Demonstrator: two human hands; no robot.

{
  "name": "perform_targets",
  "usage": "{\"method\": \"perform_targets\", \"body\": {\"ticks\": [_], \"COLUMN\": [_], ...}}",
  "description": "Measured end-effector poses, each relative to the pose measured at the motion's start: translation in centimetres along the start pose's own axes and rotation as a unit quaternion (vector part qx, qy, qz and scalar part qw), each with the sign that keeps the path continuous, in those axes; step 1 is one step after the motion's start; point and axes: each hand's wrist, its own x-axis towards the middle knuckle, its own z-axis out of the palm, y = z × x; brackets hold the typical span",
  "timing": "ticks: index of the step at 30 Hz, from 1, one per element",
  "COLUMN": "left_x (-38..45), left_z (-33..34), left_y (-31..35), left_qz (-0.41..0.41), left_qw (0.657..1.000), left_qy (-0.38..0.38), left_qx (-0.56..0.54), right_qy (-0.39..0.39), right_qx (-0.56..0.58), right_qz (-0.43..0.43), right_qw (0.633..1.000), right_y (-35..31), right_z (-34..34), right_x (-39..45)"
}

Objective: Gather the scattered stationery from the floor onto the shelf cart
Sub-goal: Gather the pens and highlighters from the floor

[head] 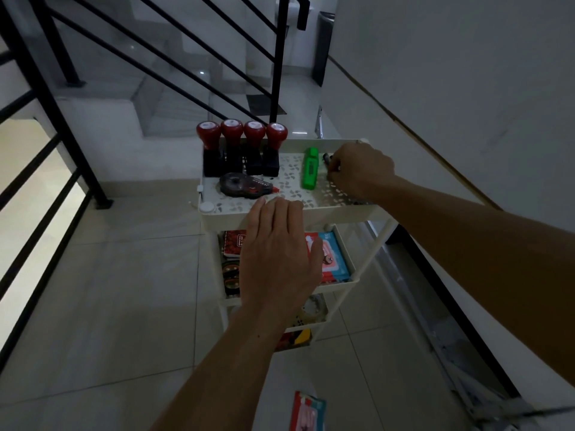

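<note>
A white shelf cart (336,211) stands on the tiled floor. Its top tray holds several red-knobbed stamps (242,147), a dark correction tape roller (244,185) and a green highlighter (310,168). My right hand (357,172) is over the tray's right side, its fingers curled round a dark pen or marker (326,157), mostly hidden. My left hand (277,253) hovers flat above the tray's front rim, fingers straight, holding nothing. A red and blue packet (306,412) lies on the floor near the bottom edge.
Lower shelves hold a red notebook (233,242), a red and blue packet (334,258) and tape rolls (230,275). A black stair railing (77,126) stands to the left, a white wall (466,88) to the right, folded metal parts (460,368) along the wall's base.
</note>
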Motion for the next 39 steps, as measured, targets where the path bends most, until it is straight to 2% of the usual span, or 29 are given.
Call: {"method": "perform_targets", "body": {"ticks": [5, 12, 20, 26, 31, 33, 35, 39], "left_x": [-0.1, -0.2, -0.1, 0.0, 0.0, 0.3, 0.5, 1.1], "left_z": [0.0, -0.1, 0.1, 0.2, 0.5, 0.6, 0.5, 0.2], "left_y": [-0.1, -0.1, -0.1, -0.2, -0.4, -0.5, -0.4, -0.6], "left_qz": [0.005, 0.006, 0.009, 0.015, 0.015, 0.017, 0.016, 0.020], "left_qw": [1.000, 1.000, 1.000, 0.999, 1.000, 1.000, 1.000, 1.000], "left_qy": [0.012, 0.028, 0.023, 0.026, 0.023, 0.015, 0.002, -0.009], "left_qx": [0.000, -0.004, -0.005, -0.016, -0.009, 0.000, -0.003, -0.023], "right_qy": [0.021, 0.056, -0.031, -0.029, -0.038, -0.003, 0.064, 0.181], "right_qx": [-0.019, 0.025, 0.037, 0.011, 0.036, 0.090, 0.155, 0.292], "right_qz": [0.041, 0.030, -0.103, -0.069, -0.067, -0.045, -0.022, 0.003], "right_qw": [0.999, 0.998, 0.994, 0.997, 0.996, 0.995, 0.986, 0.939], "right_y": [0.8, -0.6, -2.0, -0.1, 0.7, 0.5, 0.4, 1.4], "right_z": [-0.1, -0.2, 0.0, -0.4, 0.0, 0.1, -0.4, -1.4], "right_x": [0.0, 0.3, 0.0, 0.7, 0.8, 0.1, -1.5, -6.7]}}
